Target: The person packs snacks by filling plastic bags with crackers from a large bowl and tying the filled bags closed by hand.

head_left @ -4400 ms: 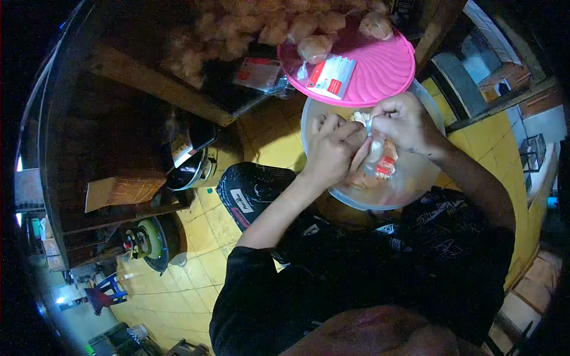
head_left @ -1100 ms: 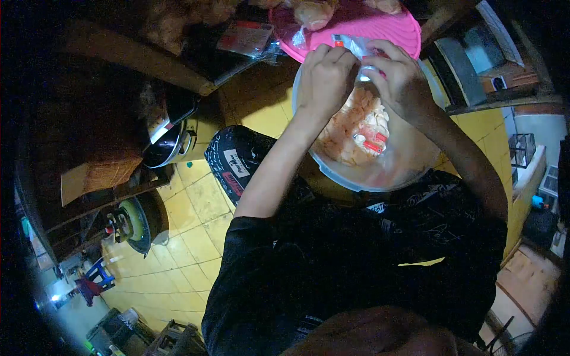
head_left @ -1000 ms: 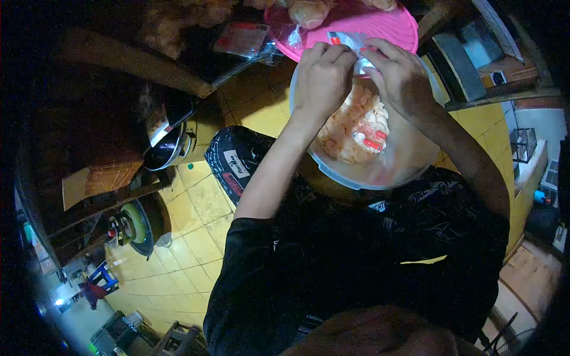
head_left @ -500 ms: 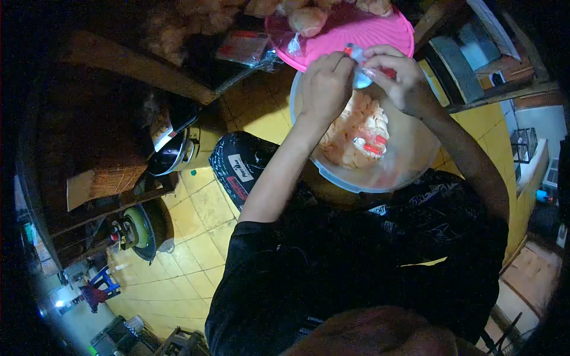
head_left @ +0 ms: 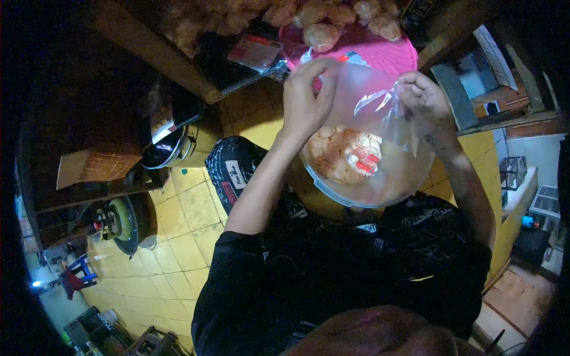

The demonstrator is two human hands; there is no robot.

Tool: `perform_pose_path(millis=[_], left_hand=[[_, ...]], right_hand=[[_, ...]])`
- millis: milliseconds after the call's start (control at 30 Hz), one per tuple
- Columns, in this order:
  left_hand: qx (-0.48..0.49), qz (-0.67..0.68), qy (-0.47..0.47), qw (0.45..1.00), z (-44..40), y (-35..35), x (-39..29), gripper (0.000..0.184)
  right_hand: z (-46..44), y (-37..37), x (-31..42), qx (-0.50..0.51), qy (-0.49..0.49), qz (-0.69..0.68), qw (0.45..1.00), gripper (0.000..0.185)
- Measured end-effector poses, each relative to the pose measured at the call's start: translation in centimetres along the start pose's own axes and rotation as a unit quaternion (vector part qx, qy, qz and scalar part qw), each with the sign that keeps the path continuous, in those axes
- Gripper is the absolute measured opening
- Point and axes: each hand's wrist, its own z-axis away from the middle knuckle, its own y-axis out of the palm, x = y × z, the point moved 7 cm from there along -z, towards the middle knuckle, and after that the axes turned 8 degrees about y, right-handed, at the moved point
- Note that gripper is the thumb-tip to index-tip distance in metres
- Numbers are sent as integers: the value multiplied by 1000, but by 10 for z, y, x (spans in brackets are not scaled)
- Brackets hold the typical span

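A clear plastic bag (head_left: 371,98) is stretched between my two hands, above a translucent tub (head_left: 350,200). My left hand (head_left: 307,98) grips the bag's left side, its fingers curled at the edge. On the other side, my right hand (head_left: 423,102) pinches the plastic, which creases beside the fingers. In the tub lie pale, orange-tinted pieces (head_left: 332,155) that I cannot identify, along with small red-and-white packets (head_left: 365,163). Behind the bag is a pink ribbed tray (head_left: 392,56), partly covered by it.
Several filled clear bags (head_left: 320,35) rest on and behind the tray. A flat plastic pack with red print (head_left: 255,50) lies left of it. At left stand a metal pot (head_left: 169,151), a cardboard box (head_left: 98,166) and a green gas cylinder (head_left: 123,222) on yellow floor tiles.
My hands have moved apart, the left one leftward and the right one rightward and down. The plastic bunched between them is now spread out wide. The view has shifted slightly.
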Motion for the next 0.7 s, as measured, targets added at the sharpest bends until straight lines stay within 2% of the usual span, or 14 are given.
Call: perform_pose_path(millis=[33,67,100,167,200,300,333,367,433,500,533,600,633,700], left_hand=[[36,214,-136,967,6,9,5,29],[24,300,-93,949,5,11,-10,31],[24,298,-93,950,9,12,-14,31],[133,382,-86,910,18,26,-27,34],[176,319,-99,926,23,28,-24,28],[180,350,-165,904,31,28,5,21],[144,277,-150,938,27,17,12,17],[139,274,-150,940,27,12,17,17],[95,270,-171,943,28,2,27,18],[107,258,-170,945,31,1,26,21],[23,125,-84,988,26,-16,14,24],[-107,-118,72,985,23,-45,-15,28],[-109,-121,74,984,21,-48,-19,28],[-126,-80,51,988,26,-54,-26,19]], right_hand=[[0,6,0,-1,1,-4,1000,17],[1,15,-1,10,19,11,1000,18],[1,22,-2,21,34,28,999,19],[-4,27,-7,25,14,54,998,20],[-7,30,-10,43,6,32,999,21],[-9,26,-12,80,0,67,995,27],[-9,24,-23,132,10,19,991,28],[-7,30,-26,185,23,-27,982,30],[-4,31,-23,191,-7,45,980,31],[-7,19,-31,133,13,123,983,22],[-6,18,-25,136,12,126,983,22],[-5,9,-7,80,-12,263,961,17],[-5,8,-9,81,-16,263,961,17],[0,4,2,-29,-162,391,905,19]])
